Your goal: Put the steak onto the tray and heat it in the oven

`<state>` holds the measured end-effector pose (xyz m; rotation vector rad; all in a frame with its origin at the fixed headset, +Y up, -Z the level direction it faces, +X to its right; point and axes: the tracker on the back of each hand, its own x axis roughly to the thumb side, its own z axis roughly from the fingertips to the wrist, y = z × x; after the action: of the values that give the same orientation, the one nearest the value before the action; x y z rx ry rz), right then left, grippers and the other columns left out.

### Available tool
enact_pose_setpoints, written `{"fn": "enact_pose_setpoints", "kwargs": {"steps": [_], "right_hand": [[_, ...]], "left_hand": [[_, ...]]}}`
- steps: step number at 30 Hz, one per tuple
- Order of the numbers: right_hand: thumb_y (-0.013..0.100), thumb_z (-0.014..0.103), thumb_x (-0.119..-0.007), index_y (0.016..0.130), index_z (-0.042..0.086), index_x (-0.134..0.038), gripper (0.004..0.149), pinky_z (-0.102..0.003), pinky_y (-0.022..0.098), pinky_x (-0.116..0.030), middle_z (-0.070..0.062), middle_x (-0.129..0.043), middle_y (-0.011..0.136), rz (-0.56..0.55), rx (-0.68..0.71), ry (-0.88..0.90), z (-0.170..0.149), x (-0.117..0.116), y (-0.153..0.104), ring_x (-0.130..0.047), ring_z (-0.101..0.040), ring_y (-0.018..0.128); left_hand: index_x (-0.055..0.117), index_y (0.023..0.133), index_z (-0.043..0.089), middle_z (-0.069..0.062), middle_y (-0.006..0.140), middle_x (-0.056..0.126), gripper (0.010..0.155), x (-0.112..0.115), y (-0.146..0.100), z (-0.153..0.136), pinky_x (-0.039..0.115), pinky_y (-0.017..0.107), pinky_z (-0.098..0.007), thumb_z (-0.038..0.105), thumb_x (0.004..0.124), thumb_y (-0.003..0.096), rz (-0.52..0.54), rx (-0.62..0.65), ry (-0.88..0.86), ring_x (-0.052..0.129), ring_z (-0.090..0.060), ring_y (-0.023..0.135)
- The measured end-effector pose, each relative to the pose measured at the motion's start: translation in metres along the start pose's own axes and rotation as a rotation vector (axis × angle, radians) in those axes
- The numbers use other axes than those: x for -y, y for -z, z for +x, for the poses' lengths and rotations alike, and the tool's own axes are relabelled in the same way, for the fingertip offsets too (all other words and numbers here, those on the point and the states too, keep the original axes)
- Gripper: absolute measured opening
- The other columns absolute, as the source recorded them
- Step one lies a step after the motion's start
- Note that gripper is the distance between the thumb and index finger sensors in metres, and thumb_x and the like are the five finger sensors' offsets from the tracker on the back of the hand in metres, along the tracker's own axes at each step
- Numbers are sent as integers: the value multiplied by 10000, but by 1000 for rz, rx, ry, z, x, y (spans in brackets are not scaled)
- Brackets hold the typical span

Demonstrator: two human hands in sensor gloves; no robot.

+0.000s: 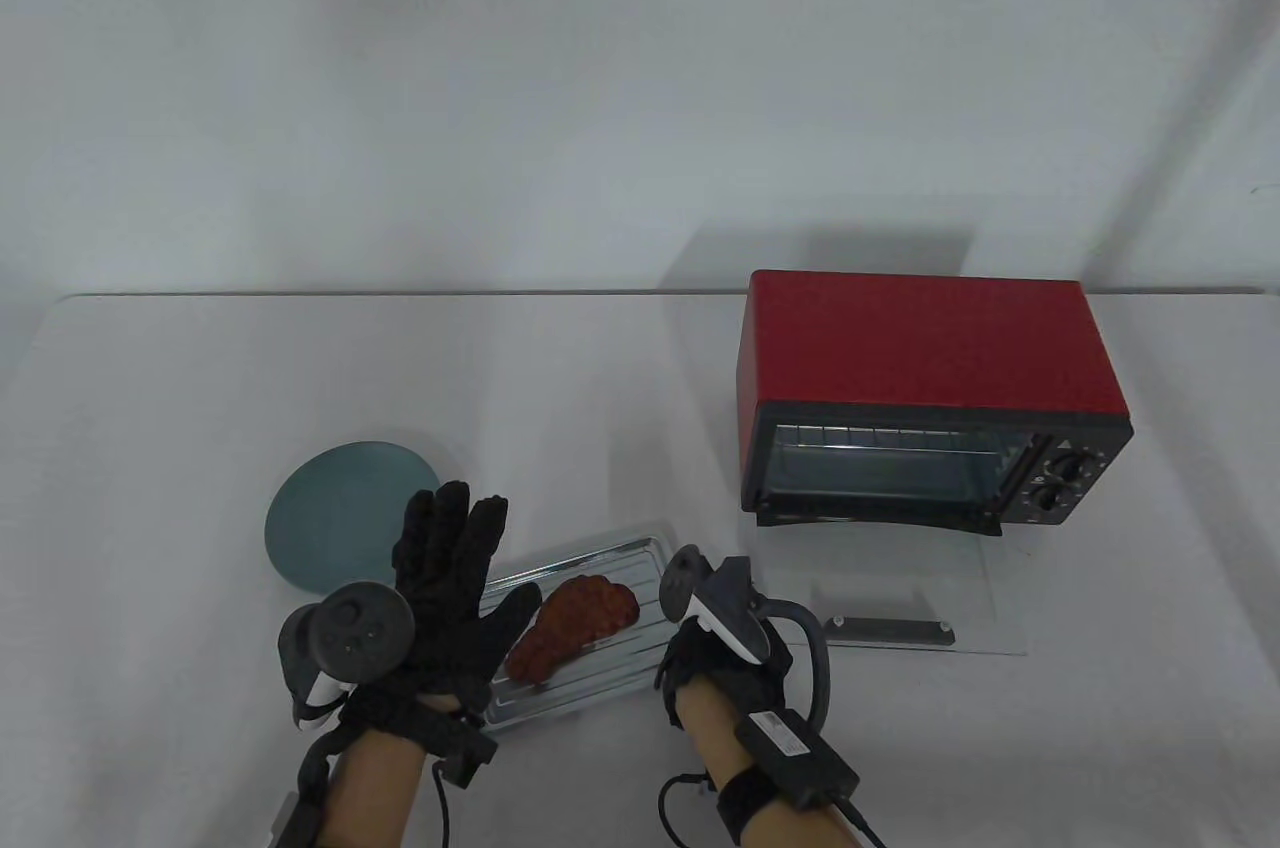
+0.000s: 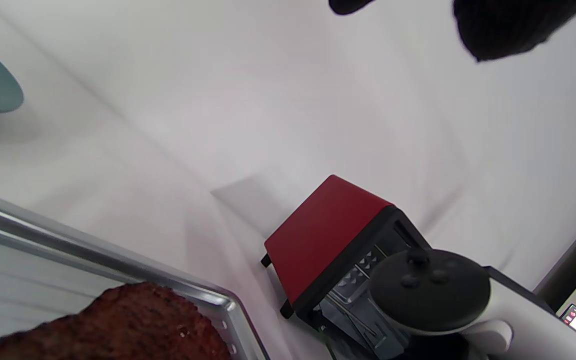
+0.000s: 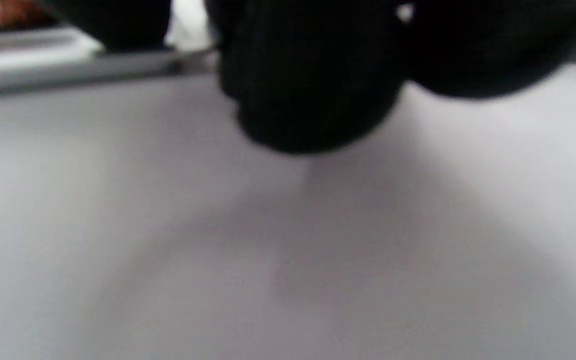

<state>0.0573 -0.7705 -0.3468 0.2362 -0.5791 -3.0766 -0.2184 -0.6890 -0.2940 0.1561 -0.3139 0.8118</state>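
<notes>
We see a teal round plate point(image 1: 345, 513) at left, bare. Left hand point(image 1: 450, 588) hovers flat, fingers spread, grip holding nothing. Brown lumpy steak point(image 1: 572, 623) lies on the ribbed metal tray point(image 1: 620, 556). Right hand point(image 1: 715, 658) at tray's right end; its grip we cannot tell. Red toaster oven point(image 1: 930, 398) stands ready, glass door point(image 1: 900, 598) down on the tabletop.

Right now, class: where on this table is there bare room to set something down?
Bare: the far-left stretch behind the teal plate, and between tray and red oven. Crowded: near edge, with both hands, steak and the open glass oven door.
</notes>
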Motion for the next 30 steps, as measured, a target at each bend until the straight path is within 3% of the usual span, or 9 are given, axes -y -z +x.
{"fn": "enact_pose_setpoints", "kwargs": {"steps": [9, 14, 24, 30], "right_hand": [[413, 320, -855, 740, 139, -689, 410, -406, 135, -868, -31, -903, 459, 60, 18, 234, -19, -6, -3, -969, -122, 101], [427, 295, -818, 756, 138, -636, 407, -451, 158, -844, -103, -880, 542, 104, 80, 540, -39, -13, -7, -990, -190, 180], [458, 154, -781, 803, 62, -510, 448, -510, 152, -857, -169, -870, 681, 242, 29, 1122, -66, -33, -9, -1088, -258, 245], [439, 112, -749, 831, 53, -463, 489, -504, 177, -854, -192, -842, 710, 255, 77, 1194, -64, -33, -10, -1048, -199, 199]], "left_hand": [[348, 1120, 343, -64, 1206, 186, 822, 1, 0, 0, 250, 716, -717, 748, 650, 471, -1, -1, -21, 72, -378, 1116], [346, 1121, 342, -66, 1207, 190, 825, -1, -1, -2, 253, 715, -718, 751, 647, 470, 8, -3, -36, 75, -380, 1116], [343, 1121, 343, -69, 1207, 193, 825, 1, 1, -11, 254, 715, -718, 751, 645, 470, -9, -36, -45, 76, -383, 1116], [340, 1120, 345, -70, 1206, 190, 823, -1, 0, -16, 255, 714, -718, 749, 644, 471, -1, -57, -52, 77, -382, 1116]]}}
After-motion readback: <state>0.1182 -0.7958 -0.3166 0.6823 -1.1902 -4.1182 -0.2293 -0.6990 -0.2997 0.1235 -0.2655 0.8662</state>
